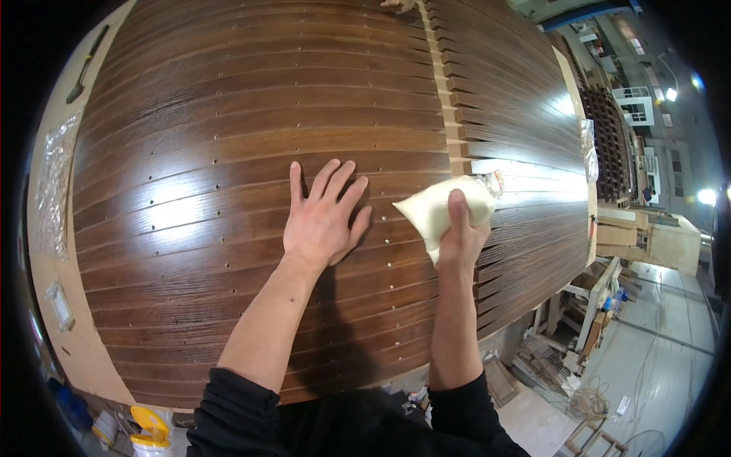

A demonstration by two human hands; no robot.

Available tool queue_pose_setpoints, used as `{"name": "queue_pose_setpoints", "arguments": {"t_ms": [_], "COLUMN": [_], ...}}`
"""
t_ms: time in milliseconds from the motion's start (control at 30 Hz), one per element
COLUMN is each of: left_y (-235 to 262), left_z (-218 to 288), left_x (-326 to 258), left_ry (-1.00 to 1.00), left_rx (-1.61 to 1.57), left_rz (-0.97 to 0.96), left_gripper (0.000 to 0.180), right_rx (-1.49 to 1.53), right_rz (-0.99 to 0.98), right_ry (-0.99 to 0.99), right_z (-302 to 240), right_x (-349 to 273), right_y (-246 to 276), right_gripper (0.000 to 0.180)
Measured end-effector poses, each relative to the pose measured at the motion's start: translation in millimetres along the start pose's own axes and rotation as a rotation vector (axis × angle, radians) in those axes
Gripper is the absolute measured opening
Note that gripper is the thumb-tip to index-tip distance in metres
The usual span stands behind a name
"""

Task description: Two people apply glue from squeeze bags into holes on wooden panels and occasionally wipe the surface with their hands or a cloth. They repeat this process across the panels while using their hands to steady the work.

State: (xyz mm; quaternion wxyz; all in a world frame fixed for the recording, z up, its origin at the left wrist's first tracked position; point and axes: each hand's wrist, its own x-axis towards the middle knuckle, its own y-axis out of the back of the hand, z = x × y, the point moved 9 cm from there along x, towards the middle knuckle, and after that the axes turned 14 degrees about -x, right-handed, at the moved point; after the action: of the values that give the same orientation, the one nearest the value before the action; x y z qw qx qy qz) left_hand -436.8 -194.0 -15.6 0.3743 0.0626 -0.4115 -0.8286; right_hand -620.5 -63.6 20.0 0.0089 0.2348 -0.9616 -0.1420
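Note:
Rows of dark brown wooden boards (152,266) lie side by side before me, with small holes along them. My left hand (324,212) rests flat on the boards, fingers spread, holding nothing. To its right, my right hand (463,238) is wrapped round a soft cream-coloured bag (428,212) of paste. The bag's pointed corner aims left, toward the row of holes; whether it touches the wood I cannot tell. Several holes nearer me show a pale dab (389,265). Behind the bag, its gathered end (495,183) looks crumpled.
A pale strip (440,68) runs between two sets of boards. A brush (76,91) and clear plastic film (55,183) lie on the left border. A bucket with a yellow lid (152,426) stands at lower left. Wooden frames (601,297) and loose cables (590,400) are on the right.

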Motion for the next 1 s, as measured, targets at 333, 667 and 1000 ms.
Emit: {"name": "queue_pose_setpoints", "arguments": {"t_ms": [333, 667, 1000], "left_y": [4, 3, 2], "left_z": [1, 1, 0], "left_x": [-1, -1, -1], "left_ry": [-0.013, -0.014, -0.007], "left_rx": [0.005, -0.004, -0.006], "left_rz": [0.013, 0.027, 0.021], "left_gripper": [0.045, 0.045, 0.045], "right_rx": [-0.230, -0.307, -0.038], "right_rz": [-0.028, -0.066, -0.004], "right_ry": [-0.066, 0.022, -0.044], "right_z": [-3, -4, -16], "right_x": [14, 15, 35], "right_y": [-28, -37, -21], "right_gripper": [0.038, 0.038, 0.045]}}
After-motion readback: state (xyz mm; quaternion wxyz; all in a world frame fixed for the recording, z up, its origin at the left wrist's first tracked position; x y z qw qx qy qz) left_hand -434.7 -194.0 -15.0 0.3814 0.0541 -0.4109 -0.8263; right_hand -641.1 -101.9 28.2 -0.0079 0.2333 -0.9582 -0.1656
